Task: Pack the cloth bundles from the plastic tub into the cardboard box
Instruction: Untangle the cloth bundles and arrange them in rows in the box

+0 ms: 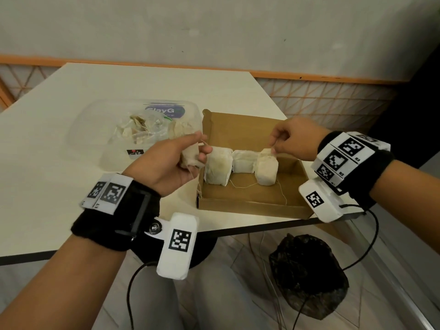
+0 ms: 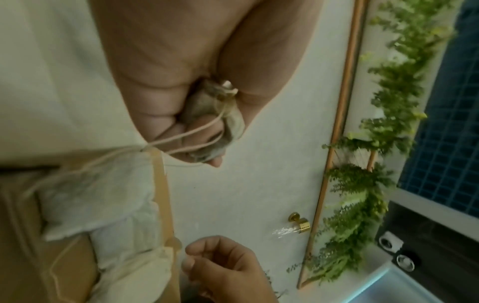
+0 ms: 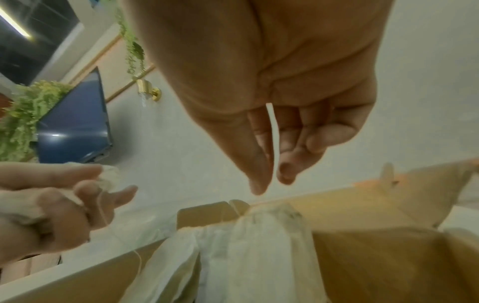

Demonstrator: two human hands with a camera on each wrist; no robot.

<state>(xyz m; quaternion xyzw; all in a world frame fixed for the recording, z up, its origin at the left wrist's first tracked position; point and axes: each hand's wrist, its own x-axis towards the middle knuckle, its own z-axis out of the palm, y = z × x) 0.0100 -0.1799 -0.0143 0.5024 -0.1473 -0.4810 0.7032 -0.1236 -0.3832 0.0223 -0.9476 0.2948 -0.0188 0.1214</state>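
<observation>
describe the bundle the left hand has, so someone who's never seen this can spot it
Find the open cardboard box on the table. Just beyond its left wall, the left hand grips a cloth bundle above the tabletop. It alone is held; three others stand inside the box.

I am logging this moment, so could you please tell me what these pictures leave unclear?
- Head view: tub contents blur behind cloudy plastic.
- Right hand: whether it pinches a string; too thin in either view.
- Left wrist view: the palm hides most of the held bundle.
</observation>
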